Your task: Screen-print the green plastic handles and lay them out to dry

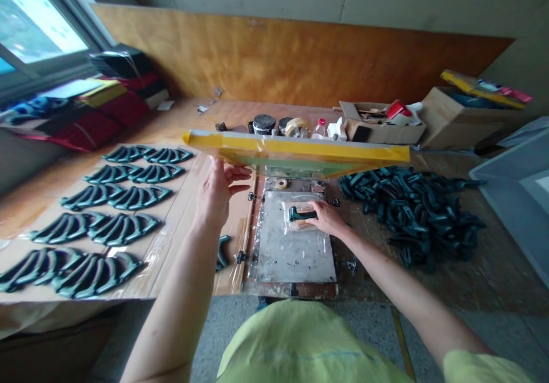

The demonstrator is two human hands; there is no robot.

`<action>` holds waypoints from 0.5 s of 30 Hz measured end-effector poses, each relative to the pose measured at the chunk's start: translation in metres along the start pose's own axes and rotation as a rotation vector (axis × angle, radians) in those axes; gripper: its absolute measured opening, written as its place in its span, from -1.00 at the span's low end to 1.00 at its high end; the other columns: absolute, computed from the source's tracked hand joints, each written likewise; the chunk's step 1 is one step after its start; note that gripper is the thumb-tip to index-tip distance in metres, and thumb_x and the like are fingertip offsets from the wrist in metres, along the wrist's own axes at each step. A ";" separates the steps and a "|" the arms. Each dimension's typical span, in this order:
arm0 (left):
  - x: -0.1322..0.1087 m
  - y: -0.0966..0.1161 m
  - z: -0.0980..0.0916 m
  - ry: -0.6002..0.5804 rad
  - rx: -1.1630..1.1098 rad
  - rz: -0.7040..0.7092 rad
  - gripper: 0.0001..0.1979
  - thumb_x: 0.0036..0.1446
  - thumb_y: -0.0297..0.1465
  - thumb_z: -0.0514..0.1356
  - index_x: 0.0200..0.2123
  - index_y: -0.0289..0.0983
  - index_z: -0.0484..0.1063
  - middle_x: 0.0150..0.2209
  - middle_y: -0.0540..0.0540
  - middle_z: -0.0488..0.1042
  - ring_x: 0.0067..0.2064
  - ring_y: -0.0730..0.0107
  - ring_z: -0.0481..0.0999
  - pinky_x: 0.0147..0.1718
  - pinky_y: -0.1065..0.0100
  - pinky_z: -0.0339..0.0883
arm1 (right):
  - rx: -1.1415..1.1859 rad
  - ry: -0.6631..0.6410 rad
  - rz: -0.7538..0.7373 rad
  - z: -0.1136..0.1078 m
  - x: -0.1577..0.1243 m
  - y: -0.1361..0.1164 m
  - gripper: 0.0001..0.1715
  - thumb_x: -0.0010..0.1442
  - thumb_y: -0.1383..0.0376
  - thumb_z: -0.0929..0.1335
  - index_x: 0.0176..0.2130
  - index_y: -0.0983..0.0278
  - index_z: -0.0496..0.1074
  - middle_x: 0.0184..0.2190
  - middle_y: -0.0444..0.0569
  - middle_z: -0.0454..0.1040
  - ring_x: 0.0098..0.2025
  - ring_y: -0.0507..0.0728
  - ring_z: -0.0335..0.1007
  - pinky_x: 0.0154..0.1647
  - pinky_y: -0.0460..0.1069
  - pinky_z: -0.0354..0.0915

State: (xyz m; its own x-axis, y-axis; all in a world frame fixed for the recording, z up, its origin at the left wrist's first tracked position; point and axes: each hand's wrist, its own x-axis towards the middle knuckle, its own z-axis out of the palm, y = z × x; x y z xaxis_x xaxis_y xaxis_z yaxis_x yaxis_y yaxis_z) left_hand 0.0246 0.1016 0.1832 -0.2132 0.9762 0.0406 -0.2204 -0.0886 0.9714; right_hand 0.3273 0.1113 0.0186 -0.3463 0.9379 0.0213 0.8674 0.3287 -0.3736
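Observation:
A dark green curved plastic handle (302, 214) lies on a small tape-wrapped block (293, 227) on the metal base plate (295, 257). The fingers of my right hand (328, 218) pinch its right end. Above the plate, a screen-printing frame (300, 147) edged with yellow tape is tilted up. My left hand (218, 191) is just under the frame's left part, its fingers apart and pointing right. Whether its upper fingertips touch the frame I cannot tell. Another green handle (222, 252) lies left of the plate, partly hidden by my left forearm.
Rows of fanned green handles (124, 223) cover the cardboard (180, 246) at left. A heap of loose handles (420, 211) lies at right beside a translucent bin (514, 183). Behind the frame stand jars (263, 124), tape rolls (297, 127) and an open carton (386, 133).

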 end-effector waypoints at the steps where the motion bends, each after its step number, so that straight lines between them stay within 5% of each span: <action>1: -0.005 -0.006 0.000 0.036 -0.021 0.000 -0.46 0.16 0.10 0.02 -0.14 -0.24 0.43 -0.31 -0.11 0.55 -0.30 0.38 0.54 -0.43 0.42 0.43 | -0.026 -0.019 -0.036 0.003 -0.001 -0.008 -0.58 0.14 0.24 0.44 -0.01 0.25 0.39 -0.11 0.05 0.47 -0.03 0.18 0.35 -0.01 0.05 0.24; 4: -0.041 -0.043 -0.003 -0.012 -0.006 -0.238 -0.42 0.11 0.08 0.12 -0.01 -0.24 0.40 -0.29 -0.13 0.58 -0.35 0.36 0.56 -0.47 0.40 0.43 | -0.050 0.020 -0.037 -0.002 -0.008 -0.037 -0.85 0.22 0.28 0.38 -0.17 0.26 0.46 -0.16 0.03 0.44 -0.04 0.17 0.30 0.01 0.05 0.21; 7: -0.093 -0.089 -0.004 -0.218 0.060 -0.716 -0.41 0.11 0.02 0.18 0.02 -0.32 0.39 -0.17 -0.27 0.59 -0.28 0.20 0.61 -0.48 0.32 0.47 | -0.035 0.117 -0.107 -0.002 -0.028 -0.081 -0.84 0.25 0.24 0.35 -0.19 0.28 0.46 -0.21 0.04 0.42 -0.06 0.18 0.26 -0.01 0.06 0.21; 10: -0.128 -0.123 -0.012 -0.108 -0.057 -0.833 -0.66 0.19 -0.15 0.18 -0.15 -0.30 0.42 -0.27 -0.17 0.60 -0.24 0.21 0.62 -0.40 0.32 0.49 | -0.031 0.075 -0.399 0.013 -0.050 -0.118 -0.80 0.31 0.24 0.28 -0.14 0.25 0.45 -0.25 0.01 0.43 -0.10 0.15 0.26 -0.03 0.04 0.20; 12: -0.137 -0.137 -0.030 0.018 -0.083 -0.838 -0.79 0.19 -0.25 0.17 -0.30 -0.29 0.40 -0.44 -0.07 0.56 -0.31 0.24 0.63 -0.42 0.34 0.48 | -0.013 0.014 -0.489 0.019 -0.063 -0.115 -0.74 0.33 0.22 0.26 -0.03 0.20 0.42 -0.21 -0.03 0.45 -0.11 0.13 0.28 -0.05 0.01 0.21; 15: -0.141 -0.149 -0.083 0.209 0.013 -0.821 -0.79 0.22 -0.25 0.08 -0.31 -0.27 0.38 -0.49 -0.07 0.54 -0.31 0.17 0.63 -0.36 0.25 0.51 | -0.111 -0.076 -0.205 0.007 -0.082 -0.054 -0.74 0.30 0.26 0.28 -0.03 0.16 0.44 -0.16 -0.03 0.49 -0.08 0.13 0.33 -0.06 0.01 0.23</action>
State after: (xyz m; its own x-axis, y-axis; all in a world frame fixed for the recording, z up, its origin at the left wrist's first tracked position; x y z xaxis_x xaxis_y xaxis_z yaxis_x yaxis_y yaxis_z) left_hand 0.0086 -0.0390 0.0135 -0.1621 0.6728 -0.7219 -0.3720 0.6359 0.6762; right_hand 0.3067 0.0157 0.0308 -0.5413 0.8407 0.0146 0.8088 0.5253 -0.2644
